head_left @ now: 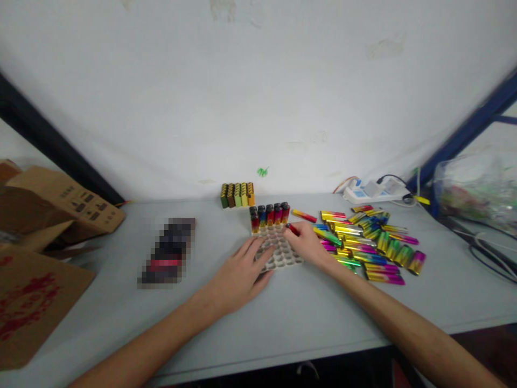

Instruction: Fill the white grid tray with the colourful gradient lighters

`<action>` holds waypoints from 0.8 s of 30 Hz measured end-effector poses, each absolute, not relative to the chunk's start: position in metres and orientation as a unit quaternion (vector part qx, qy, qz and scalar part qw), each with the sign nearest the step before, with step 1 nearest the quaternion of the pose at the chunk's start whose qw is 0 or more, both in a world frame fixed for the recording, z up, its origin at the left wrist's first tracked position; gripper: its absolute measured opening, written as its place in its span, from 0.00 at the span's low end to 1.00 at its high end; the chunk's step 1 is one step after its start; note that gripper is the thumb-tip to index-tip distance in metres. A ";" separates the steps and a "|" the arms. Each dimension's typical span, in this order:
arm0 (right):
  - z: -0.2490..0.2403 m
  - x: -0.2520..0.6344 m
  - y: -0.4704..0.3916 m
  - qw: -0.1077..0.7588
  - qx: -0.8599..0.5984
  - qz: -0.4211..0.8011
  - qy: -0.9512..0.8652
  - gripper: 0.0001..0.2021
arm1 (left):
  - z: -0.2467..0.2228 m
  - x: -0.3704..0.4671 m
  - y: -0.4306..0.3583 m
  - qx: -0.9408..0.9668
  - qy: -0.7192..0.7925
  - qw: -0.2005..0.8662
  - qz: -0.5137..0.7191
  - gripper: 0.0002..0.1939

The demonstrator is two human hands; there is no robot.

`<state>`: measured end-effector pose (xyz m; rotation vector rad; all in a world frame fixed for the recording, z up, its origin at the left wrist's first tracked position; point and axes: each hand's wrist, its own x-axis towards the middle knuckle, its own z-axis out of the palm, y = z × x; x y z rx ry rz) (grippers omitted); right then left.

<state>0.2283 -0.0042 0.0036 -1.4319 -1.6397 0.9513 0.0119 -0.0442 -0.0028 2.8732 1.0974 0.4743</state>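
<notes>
My right hand (304,240) is closed on a dark-topped red lighter (292,229) at the right side of a pale tray with rows of holes (283,257). Fingers spread, my left hand (242,274) lies over the left part of that tray and covers some of its holes. Upright lighters (270,216) with black tops and red, blue and purple bodies fill the back of the tray. Right of the tray lies a loose heap of shiny multicoloured lighters (359,242), partly behind my right hand and forearm.
A block of upright lighters (237,195) stands by the wall. A power strip (375,191) with cables lies at the back right, near a clear plastic bag (476,188). Cardboard boxes (68,205) stand at the left, and a blurred-out dark object (167,252) lies on the table (315,318).
</notes>
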 end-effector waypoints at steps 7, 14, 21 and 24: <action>0.006 0.231 -0.005 0.365 -0.532 0.349 -0.680 0.22 | -0.003 0.012 -0.044 0.923 0.347 0.017 0.166 0.24; 0.029 0.244 -0.012 0.340 -0.455 0.306 -0.764 0.17 | -0.002 0.013 -0.046 0.920 0.350 0.022 0.176 0.23; 0.044 0.245 0.000 0.286 -0.398 0.161 -0.857 0.15 | 0.000 0.014 -0.047 0.921 0.353 0.022 0.164 0.22; 0.045 0.236 0.008 0.263 -0.431 0.139 -0.852 0.15 | 0.000 0.014 -0.047 0.921 0.354 0.020 0.162 0.22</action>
